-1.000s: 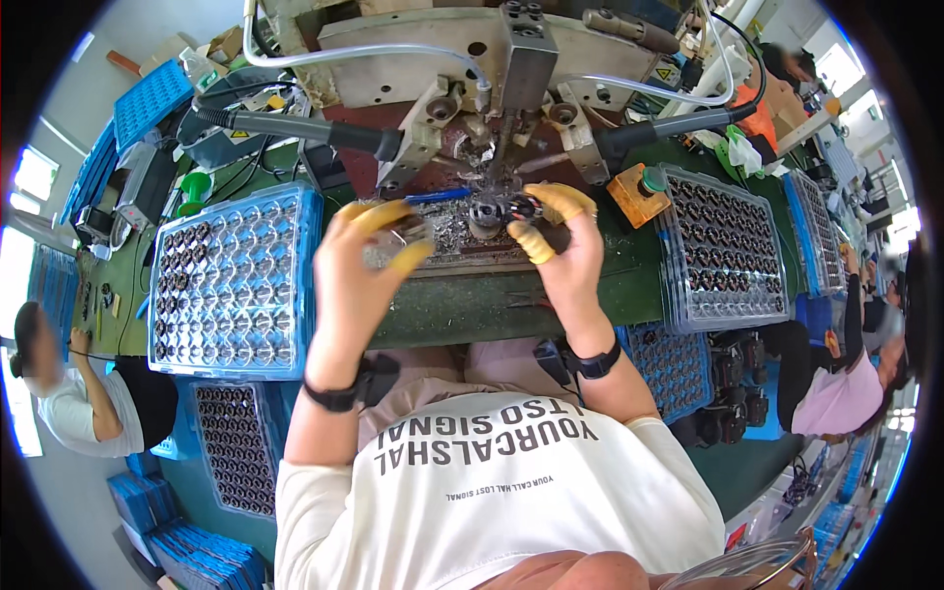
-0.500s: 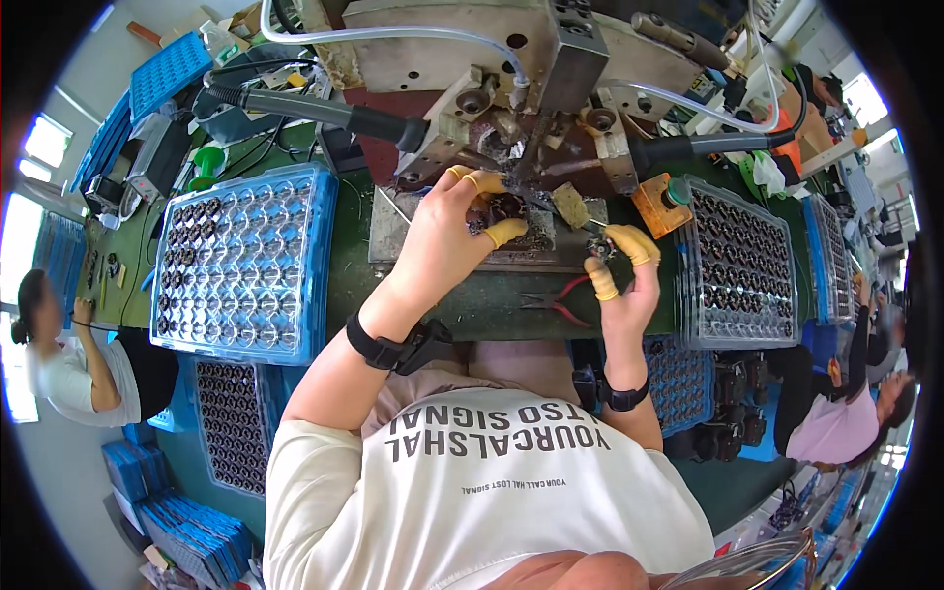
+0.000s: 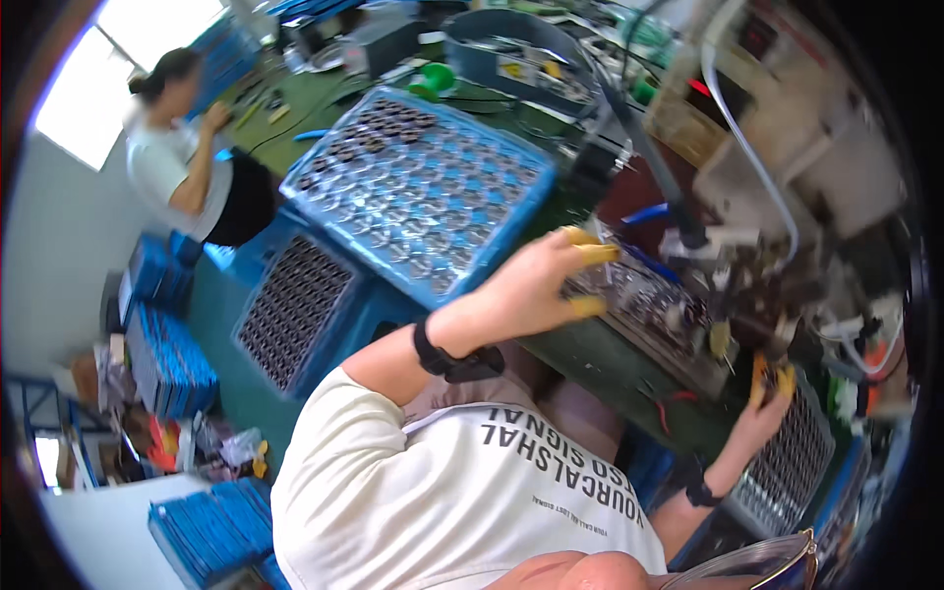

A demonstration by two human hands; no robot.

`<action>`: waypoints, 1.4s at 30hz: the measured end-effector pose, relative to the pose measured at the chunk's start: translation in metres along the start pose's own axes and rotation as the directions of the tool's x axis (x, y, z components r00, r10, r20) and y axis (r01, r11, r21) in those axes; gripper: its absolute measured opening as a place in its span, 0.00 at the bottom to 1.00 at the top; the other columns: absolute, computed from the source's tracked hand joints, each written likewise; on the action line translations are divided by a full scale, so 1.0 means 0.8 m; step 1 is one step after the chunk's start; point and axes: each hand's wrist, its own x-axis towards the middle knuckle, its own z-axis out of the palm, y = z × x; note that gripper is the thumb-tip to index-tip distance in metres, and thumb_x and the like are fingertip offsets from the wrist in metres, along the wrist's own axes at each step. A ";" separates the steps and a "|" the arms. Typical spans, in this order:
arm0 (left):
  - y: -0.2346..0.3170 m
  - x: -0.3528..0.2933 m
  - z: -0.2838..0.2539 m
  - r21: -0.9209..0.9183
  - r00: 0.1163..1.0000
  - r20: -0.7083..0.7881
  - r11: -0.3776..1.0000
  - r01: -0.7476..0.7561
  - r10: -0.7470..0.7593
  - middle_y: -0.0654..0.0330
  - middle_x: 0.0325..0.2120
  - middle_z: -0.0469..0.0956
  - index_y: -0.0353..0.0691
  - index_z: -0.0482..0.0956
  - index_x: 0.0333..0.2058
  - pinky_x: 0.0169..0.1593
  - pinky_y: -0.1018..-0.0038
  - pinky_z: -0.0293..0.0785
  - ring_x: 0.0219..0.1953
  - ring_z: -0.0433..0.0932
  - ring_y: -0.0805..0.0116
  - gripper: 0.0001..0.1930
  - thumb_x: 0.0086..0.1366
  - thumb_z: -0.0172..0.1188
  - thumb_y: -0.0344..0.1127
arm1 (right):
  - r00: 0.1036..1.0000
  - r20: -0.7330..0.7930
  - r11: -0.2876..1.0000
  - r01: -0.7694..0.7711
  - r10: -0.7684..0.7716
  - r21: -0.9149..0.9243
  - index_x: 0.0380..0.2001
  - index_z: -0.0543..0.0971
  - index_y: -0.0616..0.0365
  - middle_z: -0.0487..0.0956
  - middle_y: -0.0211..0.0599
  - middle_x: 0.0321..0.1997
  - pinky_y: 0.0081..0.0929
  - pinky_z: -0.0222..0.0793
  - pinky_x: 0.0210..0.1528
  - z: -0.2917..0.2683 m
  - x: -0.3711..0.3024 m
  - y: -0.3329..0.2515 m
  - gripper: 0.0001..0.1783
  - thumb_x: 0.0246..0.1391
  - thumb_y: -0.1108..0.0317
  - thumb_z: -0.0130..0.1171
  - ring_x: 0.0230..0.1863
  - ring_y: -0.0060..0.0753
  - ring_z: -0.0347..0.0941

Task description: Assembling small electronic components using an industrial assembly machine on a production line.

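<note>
R hand (image 3: 759, 423) now nearer R tray (image 3: 793, 457), dark part (image 3: 771, 378) btwn fingers (image 3: 787, 383)

Your green counter (image 3: 600, 362) carries 1 blue tray with clear round pockets (image 3: 423, 221) on your left. Beyond it stand 1 green spool (image 3: 433, 81) and 1 grey bin (image 3: 482, 74). Before you lie 1 metal base plate (image 3: 693, 369) and 1 pair of red-handled pliers (image 3: 662, 417), with 1 grey tray (image 3: 772, 509) on your right.

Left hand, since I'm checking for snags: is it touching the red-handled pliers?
Apart: the head view shows green bench between the left hand and the red-handled pliers.
</note>
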 end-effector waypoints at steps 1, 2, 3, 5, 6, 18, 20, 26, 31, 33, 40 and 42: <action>-0.011 -0.009 -0.031 0.113 0.999 -0.010 0.993 0.031 -0.030 0.48 0.42 0.77 0.37 0.78 0.47 0.52 0.63 0.70 0.46 0.74 0.49 0.23 0.50 0.68 0.34 | 0.998 -0.033 0.996 0.052 -0.055 -0.074 0.56 0.70 0.62 0.73 0.48 0.57 0.31 0.70 0.48 0.004 -0.004 0.013 0.23 0.62 0.62 0.55 0.50 0.45 0.74; -0.026 -0.022 -0.063 0.229 0.987 -0.096 0.962 0.149 -0.130 0.49 0.39 0.78 0.38 0.81 0.43 0.50 0.63 0.71 0.44 0.75 0.49 0.19 0.50 0.67 0.33 | 1.000 0.016 0.997 -0.019 0.020 -0.074 0.57 0.70 0.62 0.73 0.49 0.57 0.31 0.70 0.48 0.004 -0.008 0.018 0.24 0.62 0.60 0.55 0.49 0.45 0.74; -0.047 -0.037 -0.096 0.323 0.960 -0.183 0.909 0.264 -0.214 0.50 0.36 0.80 0.39 0.83 0.40 0.48 0.63 0.72 0.42 0.76 0.50 0.16 0.49 0.66 0.33 | 0.993 0.064 0.991 -0.095 0.101 -0.089 0.57 0.70 0.62 0.73 0.49 0.56 0.31 0.70 0.48 0.003 -0.008 0.021 0.24 0.62 0.59 0.55 0.47 0.45 0.75; -0.093 -0.070 -0.169 0.411 0.804 -0.472 0.716 0.564 -0.362 0.51 0.36 0.81 0.43 0.84 0.39 0.44 0.63 0.75 0.39 0.79 0.52 0.14 0.51 0.66 0.32 | 0.992 0.073 0.993 -0.105 0.108 -0.045 0.56 0.70 0.64 0.72 0.50 0.57 0.31 0.68 0.51 0.002 -0.001 0.010 0.24 0.63 0.60 0.54 0.51 0.46 0.73; -0.138 -0.102 -0.214 0.627 0.793 -0.562 0.505 0.593 -0.233 0.52 0.36 0.81 0.44 0.84 0.38 0.45 0.64 0.75 0.39 0.79 0.54 0.13 0.51 0.66 0.34 | 0.989 0.077 0.992 -0.126 0.127 -0.016 0.55 0.70 0.67 0.71 0.50 0.59 0.32 0.66 0.55 0.000 0.001 0.007 0.23 0.63 0.61 0.54 0.55 0.47 0.71; -0.228 -0.152 -0.373 0.670 0.618 -0.604 0.098 0.736 -0.503 0.51 0.46 0.79 0.42 0.78 0.50 0.53 0.62 0.72 0.49 0.77 0.53 0.28 0.49 0.68 0.46 | 0.885 -0.214 0.888 -0.341 0.414 0.309 0.56 0.72 0.63 0.75 0.36 0.54 0.25 0.65 0.56 -0.125 -0.039 0.026 0.22 0.59 0.72 0.59 0.52 0.28 0.70; -0.276 -0.191 -0.419 0.660 0.677 -0.550 0.241 0.711 -0.489 0.45 0.46 0.78 0.34 0.76 0.51 0.53 0.64 0.71 0.50 0.77 0.51 0.31 0.48 0.70 0.41 | 0.860 -0.234 0.876 -0.379 0.453 0.299 0.55 0.72 0.62 0.76 0.37 0.53 0.25 0.65 0.55 -0.162 -0.047 0.050 0.22 0.58 0.71 0.60 0.52 0.28 0.71; -0.331 -0.192 -0.446 0.729 0.686 -0.497 0.173 0.662 -0.531 0.47 0.39 0.80 0.39 0.78 0.44 0.48 0.60 0.72 0.42 0.78 0.50 0.25 0.50 0.65 0.47 | 0.809 -0.237 0.774 -0.585 0.538 -0.242 0.44 0.79 0.63 0.81 0.48 0.44 0.36 0.70 0.50 -0.224 -0.116 0.177 0.18 0.49 0.68 0.65 0.47 0.47 0.77; -0.331 -0.195 -0.442 0.740 0.730 -0.509 0.200 0.642 -0.457 0.51 0.41 0.80 0.38 0.78 0.45 0.47 0.63 0.73 0.41 0.79 0.52 0.22 0.54 0.65 0.43 | 0.707 -0.236 0.598 -0.697 0.667 -0.397 0.48 0.81 0.46 0.80 0.42 0.40 0.42 0.70 0.44 -0.209 -0.122 0.190 0.19 0.51 0.60 0.64 0.43 0.45 0.77; -0.328 -0.198 -0.441 0.776 0.756 -0.524 0.146 0.614 -0.392 0.52 0.43 0.80 0.38 0.77 0.46 0.47 0.65 0.73 0.41 0.79 0.54 0.21 0.56 0.65 0.42 | 0.639 -0.171 0.505 -0.721 0.750 -0.475 0.52 0.79 0.43 0.78 0.42 0.45 0.42 0.69 0.47 -0.205 -0.106 0.174 0.20 0.55 0.58 0.61 0.47 0.47 0.75; -0.219 -0.150 -0.320 0.146 0.748 -0.546 0.835 0.530 -0.379 0.56 0.45 0.76 0.37 0.70 0.57 0.41 0.80 0.72 0.42 0.77 0.72 0.24 0.62 0.62 0.29 | 0.493 -0.150 0.322 -0.740 0.857 -0.590 0.57 0.74 0.32 0.68 0.39 0.59 0.55 0.55 0.56 -0.200 -0.108 0.202 0.21 0.61 0.53 0.54 0.59 0.50 0.64; -0.215 -0.142 -0.281 0.030 0.785 -0.513 0.907 0.420 -0.347 0.59 0.45 0.75 0.38 0.71 0.58 0.37 0.84 0.70 0.41 0.76 0.76 0.23 0.62 0.60 0.25 | 0.523 -0.177 0.373 -0.770 0.834 -0.518 0.56 0.75 0.32 0.70 0.39 0.57 0.55 0.55 0.56 -0.194 -0.109 0.198 0.20 0.60 0.53 0.55 0.58 0.49 0.65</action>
